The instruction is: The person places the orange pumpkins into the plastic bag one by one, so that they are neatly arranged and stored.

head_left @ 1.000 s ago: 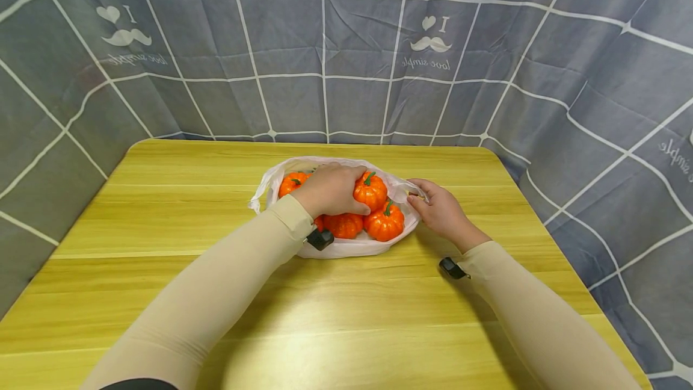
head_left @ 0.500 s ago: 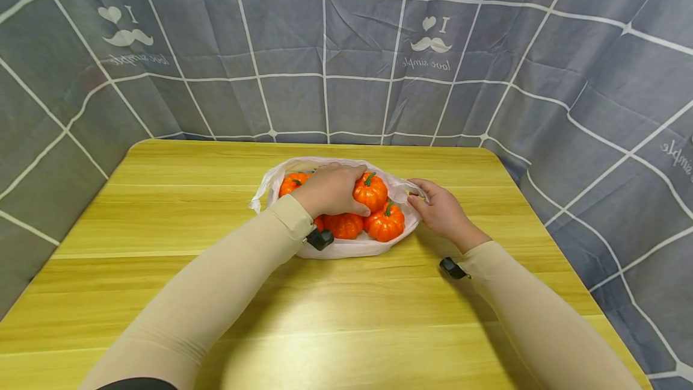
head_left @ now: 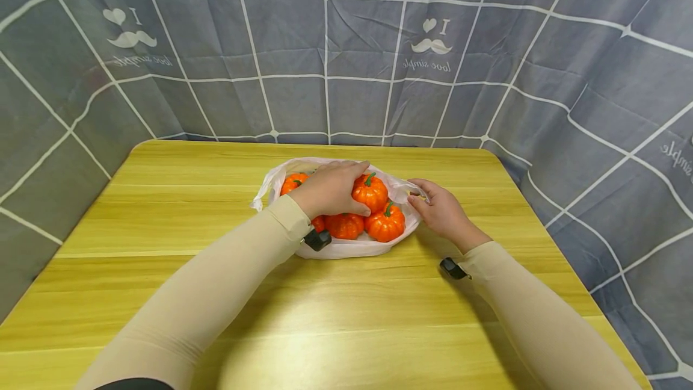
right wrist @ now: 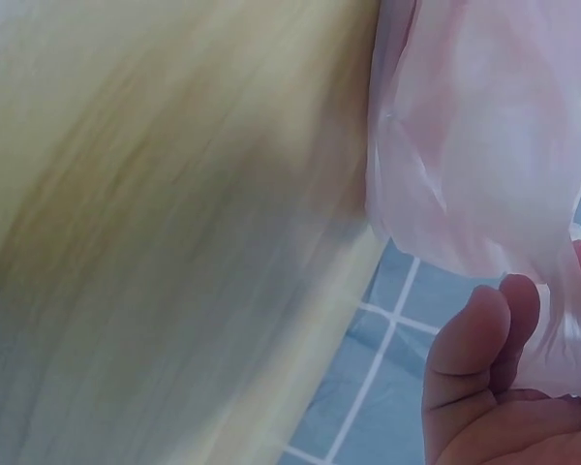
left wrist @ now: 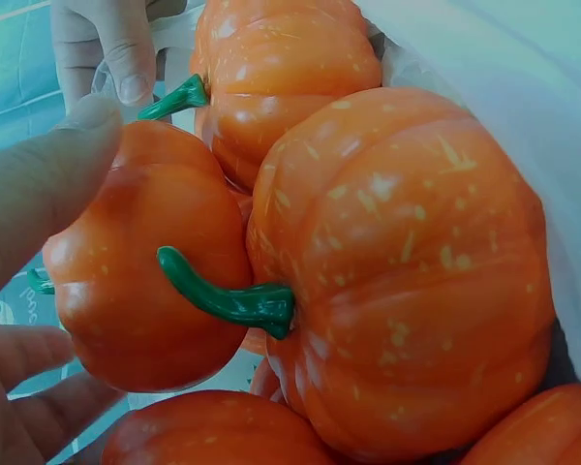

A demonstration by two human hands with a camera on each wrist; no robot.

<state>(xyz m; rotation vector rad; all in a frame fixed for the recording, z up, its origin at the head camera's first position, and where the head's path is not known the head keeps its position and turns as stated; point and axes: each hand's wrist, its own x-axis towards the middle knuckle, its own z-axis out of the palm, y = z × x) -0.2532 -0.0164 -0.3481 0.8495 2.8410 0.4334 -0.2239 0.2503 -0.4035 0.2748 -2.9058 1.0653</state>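
Observation:
A thin white plastic bag (head_left: 349,250) lies mouth-up on the table, filled with several small orange pumpkins with green stems. My left hand (head_left: 331,190) reaches into it from above, thumb and fingers on either side of the top pumpkin (head_left: 371,193). In the left wrist view that pumpkin (left wrist: 150,281) sits between the thumb and fingers, beside a larger-looking pumpkin (left wrist: 407,262). At the bag's right edge, my right hand (head_left: 441,208) pinches the rim, the thin plastic (right wrist: 484,136) hanging beside its fingers in the right wrist view. Another pumpkin (head_left: 385,223) rests just below the top one.
The bag stands near the far middle of a yellow wood-grain table (head_left: 335,318). Behind and beside the table hangs a grey-blue curtain (head_left: 357,47) with white grid lines. A loose bag handle (head_left: 257,202) sticks out on the left.
The left hand's fingers have shifted very slightly over the top pumpkin. The right hand and the bag stay practically where they were.

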